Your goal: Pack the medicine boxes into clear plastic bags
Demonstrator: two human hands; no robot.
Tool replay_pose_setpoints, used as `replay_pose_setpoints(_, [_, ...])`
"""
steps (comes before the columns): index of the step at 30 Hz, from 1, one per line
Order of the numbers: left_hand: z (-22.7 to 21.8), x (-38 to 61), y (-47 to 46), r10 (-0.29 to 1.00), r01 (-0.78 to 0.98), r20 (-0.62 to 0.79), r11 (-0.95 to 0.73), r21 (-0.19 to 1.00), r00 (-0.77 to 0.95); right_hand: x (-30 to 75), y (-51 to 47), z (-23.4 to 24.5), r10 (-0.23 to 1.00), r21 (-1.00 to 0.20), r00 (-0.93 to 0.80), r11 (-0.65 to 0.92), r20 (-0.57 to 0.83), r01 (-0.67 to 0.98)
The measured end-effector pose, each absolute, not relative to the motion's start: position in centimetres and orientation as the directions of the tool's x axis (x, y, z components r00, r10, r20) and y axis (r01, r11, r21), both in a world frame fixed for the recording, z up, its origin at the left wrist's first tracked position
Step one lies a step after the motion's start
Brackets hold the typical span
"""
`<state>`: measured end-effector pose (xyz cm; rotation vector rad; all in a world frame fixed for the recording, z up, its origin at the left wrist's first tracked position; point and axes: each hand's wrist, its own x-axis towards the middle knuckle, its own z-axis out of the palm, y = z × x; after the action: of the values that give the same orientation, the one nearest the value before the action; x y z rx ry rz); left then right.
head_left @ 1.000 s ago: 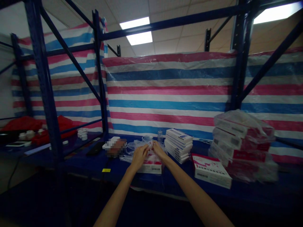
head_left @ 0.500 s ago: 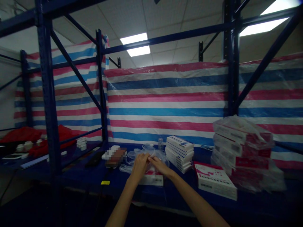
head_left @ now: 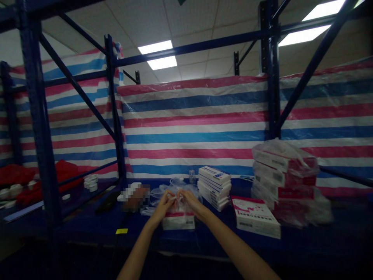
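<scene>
Thin clear plastic bag film (head_left: 178,206) is pinched between my two hands, above a white box with a red top (head_left: 178,223) on the blue shelf. My left hand (head_left: 165,205) is closed on the film from the left, fingertips pressed together. From the right, my right hand (head_left: 190,202) also grips the film, its fingers curled. A small gap separates the two sets of fingertips. Behind them lies a heap of clear plastic bags (head_left: 175,182), partly covered by the hands. Much of the box's top is hidden under film and fingers.
Right of the hands are a stack of white boxes (head_left: 214,188), a pink-and-white box (head_left: 256,216) and bagged red-and-white boxes (head_left: 285,182). A clear jar (head_left: 192,176) stands behind. A blurred brown item (head_left: 135,198) lies left. Blue rack posts (head_left: 39,116) rise at the left.
My hands have moved slightly apart, with film now showing between the fingertips. More of the box's front shows. The whole view has shifted, so things appear further left.
</scene>
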<state>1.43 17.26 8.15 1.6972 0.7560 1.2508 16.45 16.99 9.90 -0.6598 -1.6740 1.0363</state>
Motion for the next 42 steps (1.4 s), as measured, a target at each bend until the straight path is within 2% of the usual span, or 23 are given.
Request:
replay_pose_setpoints(2, [8.7,0.9,17.7,0.866,-0.109,0.362,-0.346,0.932,0.346,16.9,16.6,10.6,0.740,-0.778,-0.388,0.622,0.549,0.084])
replay_pose_setpoints(4, [9.2,0.4,17.9,0.887,-0.130,0.308,-0.280,0.951,0.344,17.4,16.3,11.1,0.664,-0.593,-0.428,0.745,0.613,0.306])
replay_pose_setpoints(7, [9.6,-0.2,18.2,0.900,-0.090,0.282,-0.268,0.959,0.333,17.9,15.8,11.2,0.606,-0.308,-0.465,0.764,0.646,0.567])
replay_pose_setpoints(10, [9.8,-0.7,18.9,0.887,-0.024,0.291,-0.303,0.953,0.358,17.8,15.3,11.0,0.553,-0.093,-0.523,0.739,0.648,0.667])
replay_pose_setpoints(15, [10.5,-0.6,19.2,0.825,0.093,0.247,-0.338,0.937,0.509,17.4,14.6,11.3,0.520,0.051,-0.565,0.706,0.641,0.707])
replay_pose_setpoints(18, [10.6,0.2,19.1,0.852,0.265,0.272,-0.416,0.870,0.447,17.5,14.6,11.5,0.536,0.062,-0.572,0.694,0.620,0.717])
replay_pose_setpoints(20, [10.5,0.5,19.2,0.871,0.353,0.291,-0.437,0.828,0.396,17.8,14.8,11.3,0.550,0.000,-0.546,0.704,0.633,0.710])
replay_pose_setpoints(22, [10.3,0.3,19.5,0.880,0.391,0.341,-0.456,0.800,0.329,18.2,15.0,10.8,0.557,-0.117,-0.490,0.731,0.671,0.672])
replay_pose_setpoints(24, [9.9,-0.5,19.8,0.887,0.450,0.409,-0.461,0.765,0.213,18.7,15.3,9.9,0.591,-0.285,-0.406,0.748,0.697,0.599])
replay_pose_setpoints(28, [8.5,-3.1,20.1,0.887,0.625,0.459,-0.331,0.707,-0.050,20.2,15.6,7.5,0.783,-0.641,-0.268,0.616,0.561,0.458])
replay_pose_setpoints(30, [7.6,-3.8,20.1,0.885,0.788,0.457,-0.216,0.576,-0.091,20.9,15.5,6.5,0.855,-0.727,-0.220,0.516,0.470,0.453])
replay_pose_setpoints(32, [6.7,-3.8,20.1,0.890,0.903,0.453,-0.145,0.404,-0.060,21.4,15.3,5.9,0.894,-0.764,-0.168,0.442,0.414,0.471])
replay_pose_setpoints(33, [6.4,-3.6,20.1,0.894,0.927,0.447,-0.146,0.346,-0.026,21.5,15.0,5.7,0.903,-0.767,-0.149,0.421,0.402,0.483])
replay_pose_setpoints(35, [6.0,-3.1,20.2,0.897,0.926,0.440,-0.200,0.319,0.042,21.6,14.1,5.8,0.896,-0.739,-0.107,0.419,0.432,0.527])
replay_pose_setpoints(37, [5.8,-2.7,20.2,0.884,0.916,0.462,-0.241,0.321,0.070,21.3,12.7,6.4,0.840,-0.642,-0.075,0.465,0.537,0.610])
replay_pose_setpoints(39, [5.7,-2.7,20.1,0.855,0.907,0.517,-0.255,0.336,0.049,20.6,10.9,7.5,0.734,-0.458,-0.143,0.551,0.664,0.698])
replay_pose_setpoints(41, [5.7,-2.8,20.0,0.808,0.896,0.589,-0.257,0.361,-0.006,19.3,9.6,8.9,0.601,-0.194,-0.394,0.685,0.695,0.703])
replay_pose_setpoints(42, [5.7,-2.9,20.0,0.784,0.891,0.620,-0.263,0.369,-0.026,18.5,9.4,9.7,0.530,-0.064,-0.543,0.752,0.651,0.656])
